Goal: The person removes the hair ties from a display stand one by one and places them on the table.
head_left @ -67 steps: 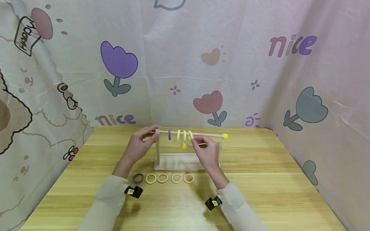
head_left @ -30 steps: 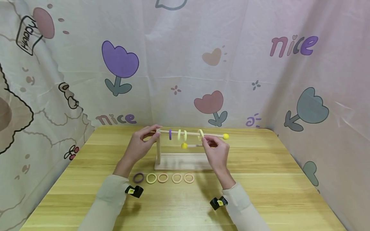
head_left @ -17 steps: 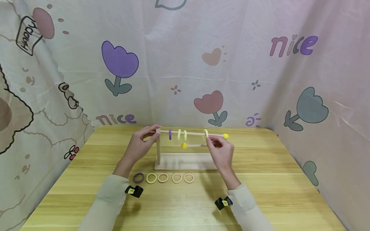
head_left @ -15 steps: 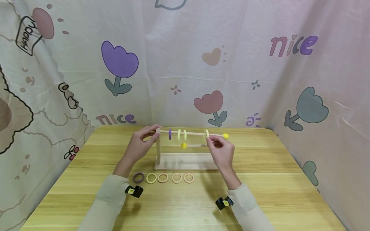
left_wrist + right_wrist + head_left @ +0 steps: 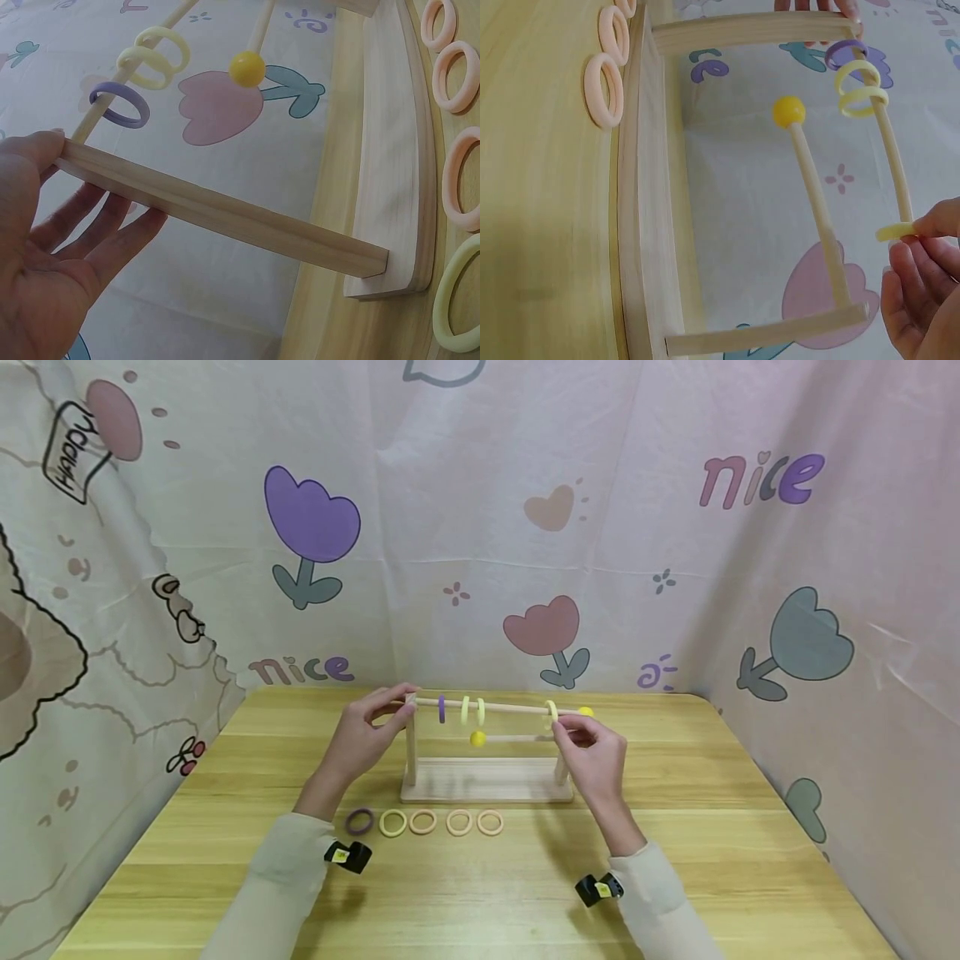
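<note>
A wooden stand (image 5: 487, 781) with two posts stands on the table. My left hand (image 5: 366, 731) grips the top of its left post (image 5: 225, 214), where the upper rod (image 5: 513, 707) is fixed. On that rod hang a purple ring (image 5: 442, 710) and two pale yellow rings (image 5: 146, 64). Farther right, my right hand (image 5: 596, 756) pinches another pale yellow ring (image 5: 896, 231) that is around the rod, near the yellow ball (image 5: 586, 712) at the rod's end. A lower rod (image 5: 817, 210), tipped with a yellow ball (image 5: 788, 112), comes from the right post (image 5: 772, 334).
In front of the stand a row of rings lies flat on the table (image 5: 480, 902): a purple ring (image 5: 359, 822), a pale yellow ring (image 5: 393, 823) and several peach rings (image 5: 460, 823). A printed cloth (image 5: 450, 527) hangs behind and beside the table.
My right hand has slid the pinched yellow ring rightward along the upper rod, from beside the other yellow rings to near the ball end. My left hand has kept its grip on the post.
</note>
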